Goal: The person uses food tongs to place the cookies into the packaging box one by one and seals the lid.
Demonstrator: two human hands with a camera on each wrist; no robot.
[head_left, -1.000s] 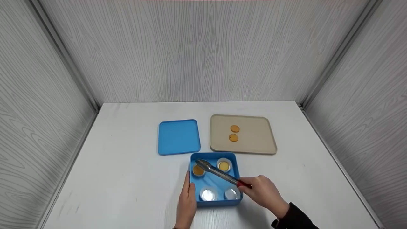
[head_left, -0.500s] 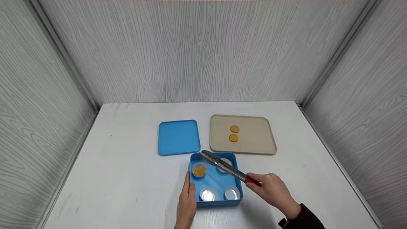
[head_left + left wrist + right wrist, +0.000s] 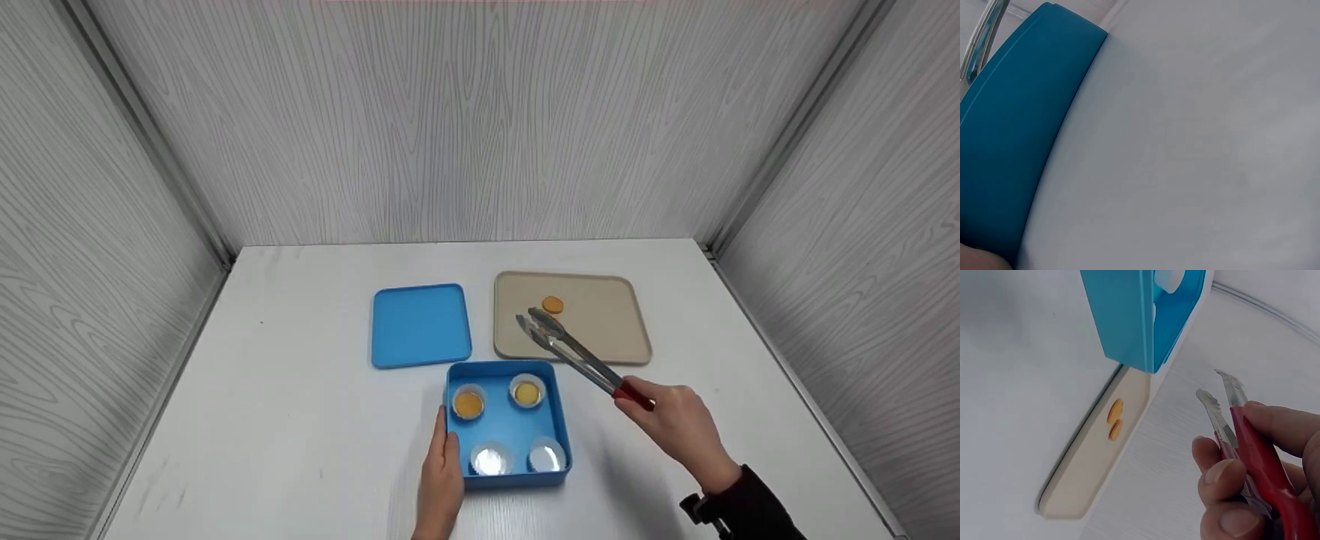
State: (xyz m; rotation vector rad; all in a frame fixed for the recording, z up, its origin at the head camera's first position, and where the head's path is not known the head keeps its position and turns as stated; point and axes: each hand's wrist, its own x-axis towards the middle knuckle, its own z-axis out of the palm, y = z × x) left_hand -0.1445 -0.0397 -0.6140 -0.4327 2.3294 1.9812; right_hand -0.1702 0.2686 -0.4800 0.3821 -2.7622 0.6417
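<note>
Grasping red-handled tongs (image 3: 591,359), the right hand (image 3: 679,427) angles forward-left over the bench (image 3: 300,420), spread tips partly blocking the nearer of two cookies (image 3: 553,304) on the beige tray (image 3: 609,319). The left hand (image 3: 441,480), fingers straight, rests against the blue box (image 3: 504,424) of four white cups (image 3: 491,459), near a flat blue tray (image 3: 421,326).

Beige tray (image 3: 615,326) unobstructed right of tongs (image 3: 589,355)

I hold the bare left hand (image 3: 441,484) low and close to the body, its fingers (image 3: 438,433) straight and pointing forward. The bare right hand (image 3: 679,429) sits farther forward, fingers curled in a grip, its wrist (image 3: 718,472) slanting leftward out of a black fabric sleeve (image 3: 757,511).
</note>
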